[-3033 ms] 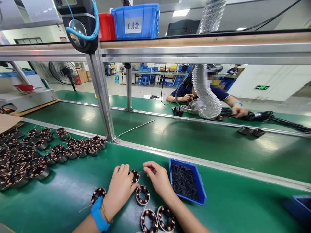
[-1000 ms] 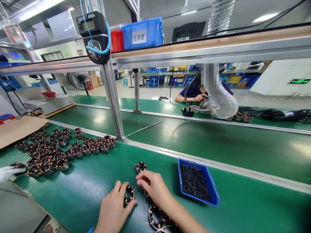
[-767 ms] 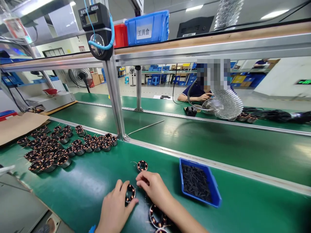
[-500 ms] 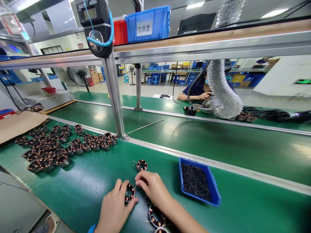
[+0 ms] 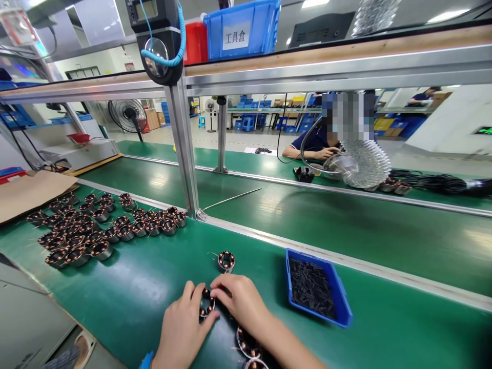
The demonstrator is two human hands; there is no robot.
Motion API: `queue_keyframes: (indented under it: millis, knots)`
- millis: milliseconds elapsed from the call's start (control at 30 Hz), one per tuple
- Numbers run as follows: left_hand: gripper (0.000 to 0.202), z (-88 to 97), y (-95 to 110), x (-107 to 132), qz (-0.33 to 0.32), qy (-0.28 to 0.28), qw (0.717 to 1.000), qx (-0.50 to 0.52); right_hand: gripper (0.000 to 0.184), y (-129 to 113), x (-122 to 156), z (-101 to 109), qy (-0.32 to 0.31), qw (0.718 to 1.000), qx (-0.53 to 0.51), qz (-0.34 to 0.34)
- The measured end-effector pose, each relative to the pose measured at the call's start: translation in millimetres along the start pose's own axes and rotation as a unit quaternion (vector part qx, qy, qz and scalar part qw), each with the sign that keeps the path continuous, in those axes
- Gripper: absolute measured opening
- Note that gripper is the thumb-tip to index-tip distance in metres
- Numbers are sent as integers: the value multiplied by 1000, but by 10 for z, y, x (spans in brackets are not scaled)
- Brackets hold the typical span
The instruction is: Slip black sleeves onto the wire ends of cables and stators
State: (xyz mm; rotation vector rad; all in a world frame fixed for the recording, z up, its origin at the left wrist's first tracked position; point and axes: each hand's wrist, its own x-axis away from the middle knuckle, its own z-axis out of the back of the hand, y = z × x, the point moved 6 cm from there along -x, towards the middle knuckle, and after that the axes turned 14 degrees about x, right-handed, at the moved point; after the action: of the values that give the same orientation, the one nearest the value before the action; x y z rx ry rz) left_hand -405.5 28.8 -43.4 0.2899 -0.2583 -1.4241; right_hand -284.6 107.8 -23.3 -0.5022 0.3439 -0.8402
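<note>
My left hand [image 5: 181,328] grips a small copper-wound stator ring [image 5: 206,306] on the green mat, thumb and fingers curled round it. My right hand [image 5: 240,303] is pinched at the ring's top edge, fingertips pressed together on something I cannot make out. Another stator [image 5: 226,261] lies alone just beyond my hands. Two more stators [image 5: 248,344] lie under my right forearm, partly hidden. A blue tray [image 5: 342,306] of small black pieces sits to the right of my right hand.
Several stators [image 5: 82,233] are spread over the mat at the left, beside brown cardboard [image 5: 31,190]. An aluminium post [image 5: 184,148] stands behind them. A conveyor belt [image 5: 346,230] runs beyond the rail. A person [image 5: 315,146] works opposite, by a silver duct hose [image 5: 359,164].
Three seconds ago my hands worked on a stator farther out; that one now lies alone and my left hand holds another, closer in. The view has tilted slightly.
</note>
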Motion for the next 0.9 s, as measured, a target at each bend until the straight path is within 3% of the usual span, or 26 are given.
queue_keyframes:
  millis: [200, 567, 667, 800, 900]
  knots:
    - [38, -40, -26, 16, -7, 37, 999, -7, 34, -33, 101, 115, 24, 993, 71, 87]
    - [32, -113, -69, 44, 16, 76, 997, -3, 40, -275, 404, -56, -4, 994, 86, 72]
    - [40, -107, -63, -32, -9, 65, 997, 35, 42, -175, 356, 159, 2, 994, 81, 70]
    - [70, 122, 58, -220, -97, 16, 992, 85, 35, 177, 303, 679, 97, 992, 84, 13]
    - [53, 460, 244, -339, -138, 17, 988, 70, 32, 307, 351, 931, 130, 985, 110, -2]
